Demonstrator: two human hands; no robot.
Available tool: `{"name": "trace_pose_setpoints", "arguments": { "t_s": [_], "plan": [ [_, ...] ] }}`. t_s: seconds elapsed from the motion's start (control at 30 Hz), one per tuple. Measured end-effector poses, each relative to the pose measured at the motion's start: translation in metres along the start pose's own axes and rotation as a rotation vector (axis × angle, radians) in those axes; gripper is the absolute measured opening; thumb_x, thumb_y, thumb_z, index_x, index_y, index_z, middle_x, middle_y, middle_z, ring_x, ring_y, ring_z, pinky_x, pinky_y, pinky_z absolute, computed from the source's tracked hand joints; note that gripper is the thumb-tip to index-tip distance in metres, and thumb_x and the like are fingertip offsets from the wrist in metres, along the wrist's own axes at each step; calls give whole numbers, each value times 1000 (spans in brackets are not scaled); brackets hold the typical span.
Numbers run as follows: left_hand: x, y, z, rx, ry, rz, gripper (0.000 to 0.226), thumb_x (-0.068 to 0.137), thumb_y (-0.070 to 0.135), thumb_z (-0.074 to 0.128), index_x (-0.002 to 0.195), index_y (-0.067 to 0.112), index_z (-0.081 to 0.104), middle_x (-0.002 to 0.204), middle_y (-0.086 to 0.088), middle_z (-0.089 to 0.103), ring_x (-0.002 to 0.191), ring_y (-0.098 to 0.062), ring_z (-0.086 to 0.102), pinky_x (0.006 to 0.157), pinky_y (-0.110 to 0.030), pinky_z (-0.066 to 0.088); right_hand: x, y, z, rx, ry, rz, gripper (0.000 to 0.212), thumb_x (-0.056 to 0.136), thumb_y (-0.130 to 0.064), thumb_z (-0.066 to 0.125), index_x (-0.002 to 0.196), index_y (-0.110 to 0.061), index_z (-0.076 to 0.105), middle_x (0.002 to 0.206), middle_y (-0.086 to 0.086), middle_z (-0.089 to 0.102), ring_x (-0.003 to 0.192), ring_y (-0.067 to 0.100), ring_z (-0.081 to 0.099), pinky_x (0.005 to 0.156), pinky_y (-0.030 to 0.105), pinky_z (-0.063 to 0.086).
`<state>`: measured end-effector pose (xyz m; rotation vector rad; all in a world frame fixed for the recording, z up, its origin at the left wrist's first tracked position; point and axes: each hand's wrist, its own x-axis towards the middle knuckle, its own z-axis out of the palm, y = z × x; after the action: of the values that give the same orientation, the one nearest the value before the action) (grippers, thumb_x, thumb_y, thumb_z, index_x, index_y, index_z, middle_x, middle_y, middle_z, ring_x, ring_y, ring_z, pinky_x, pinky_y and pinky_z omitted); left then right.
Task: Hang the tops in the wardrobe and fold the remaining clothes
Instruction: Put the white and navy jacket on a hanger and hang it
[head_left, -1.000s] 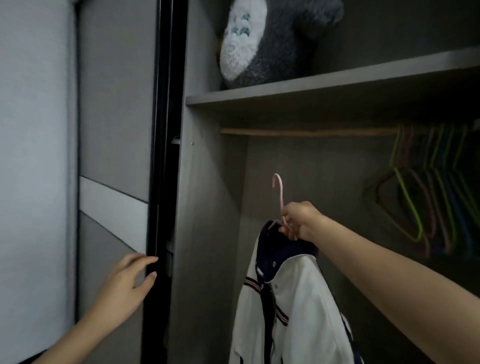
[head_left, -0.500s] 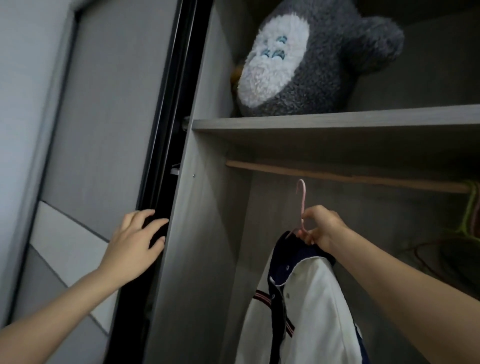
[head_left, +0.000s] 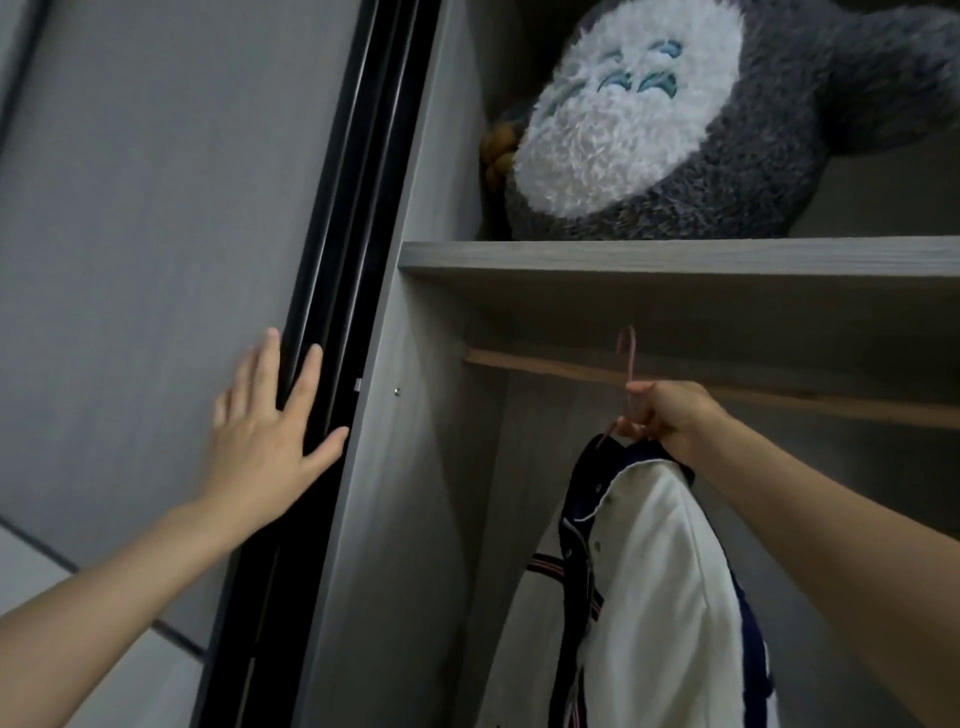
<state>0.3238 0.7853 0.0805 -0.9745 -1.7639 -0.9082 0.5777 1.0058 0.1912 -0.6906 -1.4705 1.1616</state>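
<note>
A white top with a navy collar and striped trim (head_left: 660, 587) hangs on a pink hanger (head_left: 629, 364). My right hand (head_left: 667, 421) is shut on the hanger's neck, just below the hook. The hook is raised to the wooden wardrobe rail (head_left: 545, 366) and overlaps it; whether it rests on the rail is unclear. My left hand (head_left: 265, 441) lies flat with fingers spread against the black edge of the sliding door (head_left: 332, 291) at the wardrobe's left side.
A large grey and white plush toy (head_left: 670, 119) sits on the shelf (head_left: 675, 257) above the rail. The grey wardrobe side panel (head_left: 400, 519) stands between my two hands. The grey door panel (head_left: 145, 234) fills the left.
My right hand has lifted the hanger and top up to the rail. My left hand rose along the door edge and spread flat. The view tilted upward, and the coloured hangers at right left the frame.
</note>
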Motion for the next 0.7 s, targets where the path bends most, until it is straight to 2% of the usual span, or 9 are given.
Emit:
{"name": "trace_pose_setpoints", "arguments": {
  "t_s": [0.07,0.17,0.27,0.33,0.4,0.53,0.63,0.7],
  "plan": [
    [0,3,4,-38,40,34,78,78,49,40,141,4,37,148,-31,24,132,-53,28,93,-66,34,10,7,14,-7,-1,12,29,81,21,37,76,0,56,75,9,41,42,26,50,34,18,43],
    [3,-5,8,-74,111,68,78,76,49,37,141,6,37,147,-29,27,131,-52,29,90,-67,35,25,21,54,-26,-18,10,28,87,11,45,65,-4,49,69,8,37,23,15,45,33,18,39],
    [0,-8,11,-70,163,98,75,77,48,38,140,8,36,145,-29,30,129,-52,32,87,-67,38,36,30,87,-33,-56,9,22,88,10,45,70,-2,50,64,11,41,27,17,46,35,19,35],
    [0,-9,12,-68,182,111,73,77,47,39,139,10,33,144,-30,32,128,-52,34,85,-67,39,43,33,106,-38,-68,3,21,88,10,43,73,0,53,48,11,43,39,23,43,34,20,36],
    [1,-7,12,-74,193,118,71,77,46,39,139,10,33,144,-30,33,127,-52,36,84,-67,40,48,33,124,-58,-84,-4,24,88,11,41,72,-2,52,34,7,41,46,23,40,39,24,37],
    [1,-10,12,-66,225,128,70,78,45,39,139,11,33,144,-29,33,127,-52,36,85,-67,39,51,39,159,-71,-119,-17,28,84,15,34,68,-2,50,55,8,41,47,21,40,45,27,33],
    [-1,-14,16,-60,262,125,70,78,45,39,139,12,32,145,-27,32,128,-49,34,86,-66,40,50,55,183,-117,-167,-10,23,83,15,39,68,0,50,44,7,41,45,21,39,39,24,31],
    [1,-15,19,-81,286,125,71,77,45,40,140,13,32,146,-26,31,130,-45,30,86,-66,39,54,66,194,-118,-185,-9,15,81,15,41,78,6,53,39,8,43,43,20,39,34,20,31]
  ]
}}
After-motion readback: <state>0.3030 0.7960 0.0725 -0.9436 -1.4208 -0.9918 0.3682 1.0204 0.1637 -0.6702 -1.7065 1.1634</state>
